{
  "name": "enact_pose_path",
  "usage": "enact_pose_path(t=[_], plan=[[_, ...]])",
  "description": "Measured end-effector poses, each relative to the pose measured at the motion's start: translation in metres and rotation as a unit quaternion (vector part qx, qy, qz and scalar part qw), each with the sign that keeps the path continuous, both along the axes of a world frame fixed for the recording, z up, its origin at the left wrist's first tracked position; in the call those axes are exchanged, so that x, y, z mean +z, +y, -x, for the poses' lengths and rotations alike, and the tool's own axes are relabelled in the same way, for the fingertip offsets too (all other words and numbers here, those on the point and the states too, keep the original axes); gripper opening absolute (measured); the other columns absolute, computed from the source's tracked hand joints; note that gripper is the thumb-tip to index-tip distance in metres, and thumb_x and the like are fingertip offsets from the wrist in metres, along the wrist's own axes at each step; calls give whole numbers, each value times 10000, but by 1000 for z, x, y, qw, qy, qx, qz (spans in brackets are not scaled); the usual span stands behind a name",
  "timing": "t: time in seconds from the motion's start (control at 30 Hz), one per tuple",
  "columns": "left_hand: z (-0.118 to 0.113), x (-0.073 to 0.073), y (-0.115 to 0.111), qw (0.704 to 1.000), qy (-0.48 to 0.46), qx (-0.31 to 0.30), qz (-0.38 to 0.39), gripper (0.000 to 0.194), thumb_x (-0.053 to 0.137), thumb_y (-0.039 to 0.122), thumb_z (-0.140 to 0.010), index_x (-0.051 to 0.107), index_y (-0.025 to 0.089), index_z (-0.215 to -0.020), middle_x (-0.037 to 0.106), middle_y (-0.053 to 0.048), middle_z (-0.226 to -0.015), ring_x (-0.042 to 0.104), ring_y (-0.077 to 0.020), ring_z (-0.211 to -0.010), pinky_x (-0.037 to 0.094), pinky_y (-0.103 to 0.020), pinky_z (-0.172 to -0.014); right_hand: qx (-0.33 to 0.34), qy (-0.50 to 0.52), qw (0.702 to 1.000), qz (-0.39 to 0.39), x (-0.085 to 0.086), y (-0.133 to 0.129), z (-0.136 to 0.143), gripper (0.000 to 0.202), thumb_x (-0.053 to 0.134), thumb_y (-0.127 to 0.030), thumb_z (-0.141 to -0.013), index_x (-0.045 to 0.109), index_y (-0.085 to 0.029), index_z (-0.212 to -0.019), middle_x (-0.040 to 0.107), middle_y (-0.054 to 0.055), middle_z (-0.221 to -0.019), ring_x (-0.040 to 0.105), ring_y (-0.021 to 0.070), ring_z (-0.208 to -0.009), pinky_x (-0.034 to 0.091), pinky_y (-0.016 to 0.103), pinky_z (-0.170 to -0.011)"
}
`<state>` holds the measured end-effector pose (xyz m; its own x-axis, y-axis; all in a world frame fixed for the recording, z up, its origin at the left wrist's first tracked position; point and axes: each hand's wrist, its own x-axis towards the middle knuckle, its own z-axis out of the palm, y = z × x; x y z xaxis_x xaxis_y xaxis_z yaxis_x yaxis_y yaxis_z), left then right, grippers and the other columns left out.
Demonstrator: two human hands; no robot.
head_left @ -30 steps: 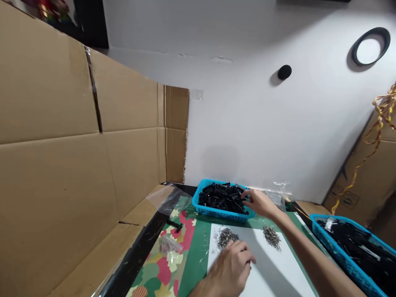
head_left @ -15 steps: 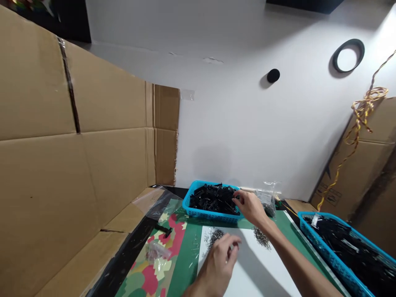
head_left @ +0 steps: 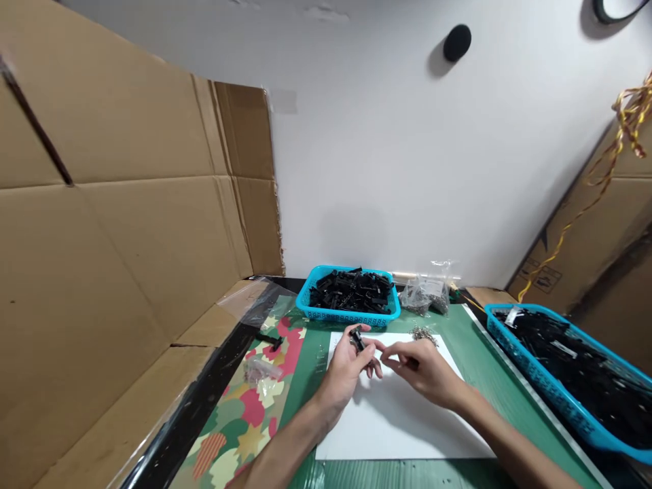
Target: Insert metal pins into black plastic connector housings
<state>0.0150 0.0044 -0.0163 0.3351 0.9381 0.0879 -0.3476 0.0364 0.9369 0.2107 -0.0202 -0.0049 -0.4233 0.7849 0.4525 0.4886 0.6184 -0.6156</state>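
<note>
My left hand (head_left: 351,367) is closed around a small black plastic part (head_left: 358,339), held tilted above the white sheet (head_left: 402,428). Close beside its fingertips, my right hand (head_left: 425,372) is in a pinch; anything between thumb and forefinger is too small to make out. Behind both hands stands a blue basket (head_left: 349,316) heaped with black plastic parts (head_left: 351,291). A pile of small metal pieces (head_left: 424,333) lies at the sheet's back right edge. My left hand hides the place where a second, darker pile lay.
A larger blue basket (head_left: 555,401) of black pieces stands at the right. Clear bags (head_left: 425,295) with small contents lie at the back. On the patterned left strip are a black T-shaped piece (head_left: 269,339) and a small plastic bag (head_left: 262,370). Cardboard (head_left: 153,238) walls the left side.
My right hand has come back from the basket to beside my left hand. My left hand has turned up and now holds a black plastic part. The view has tilted down.
</note>
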Motion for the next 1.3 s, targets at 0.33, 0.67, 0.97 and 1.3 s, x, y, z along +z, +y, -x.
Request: enact_pose_path(t=[0.33,0.67,0.97,1.3], plan=[[0,8,-9,996,84,41,-6,444,545,628,-1027,573,215,-1190,815,-106,-1046,729,-213,-921,511,-307,-814,-105,25,994,-31,-18,-9,20,242,739,-339,-939,758,-208,-1142,480,-75,-584,378,102,-507,283,241,-554],[-1,12,-3,988,98,107,-54,379,728,572,-933,649,203,-968,594,19,-829,496,-108,-688,399,-204,-616,-96,112,985,91,-10,-6,16,308,680,-461,-962,761,-173,-889,388,-69,-565,341,111,-543,257,255,-549],[4,10,5,988,65,140,-2,428,758,594,-894,577,223,-1005,422,97,-613,353,-70,-481,277,-180,-464,-187,-54,970,145,-15,5,14,158,691,-333,-906,814,-235,-917,623,-22,-640,513,144,-607,272,268,-585],[5,19,3,992,31,116,28,446,866,391,-788,739,127,-1124,648,3,-784,461,-60,-563,351,-202,-522,-231,-89,949,193,-11,12,26,114,743,-335,-863,828,-265,-894,723,-11,-743,589,152,-659,280,271,-586]])
